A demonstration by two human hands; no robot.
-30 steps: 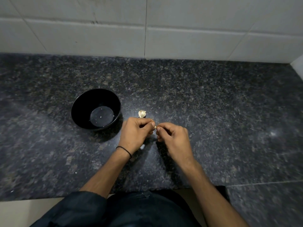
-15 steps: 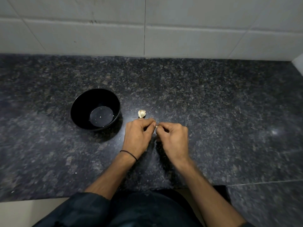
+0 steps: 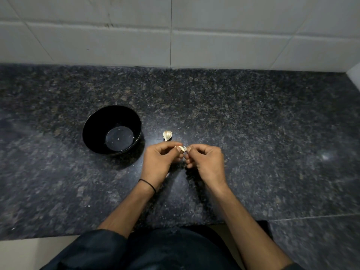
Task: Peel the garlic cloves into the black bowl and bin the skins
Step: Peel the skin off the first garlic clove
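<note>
Beside the black bowl (image 3: 93,129), left hand (image 3: 160,163) and right hand (image 3: 207,162) pinch one garlic clove (image 3: 182,148).

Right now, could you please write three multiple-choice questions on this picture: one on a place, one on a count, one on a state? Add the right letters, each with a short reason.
1. Where does the black bowl stand relative to the left hand and the right hand?
A. to their left
B. to their right
C. between them

2. How many garlic cloves lie loose on the counter just beyond the hands?
A. none
B. one
C. four

3. What are the hands doing?
A. lying flat on the counter
B. lifting the bowl
C. pinching one clove together

Answers:
1 A: the bowl stands left of both hands.
2 B: a single loose clove lies there.
3 C: fingertips of both hands grip the held clove.
</note>
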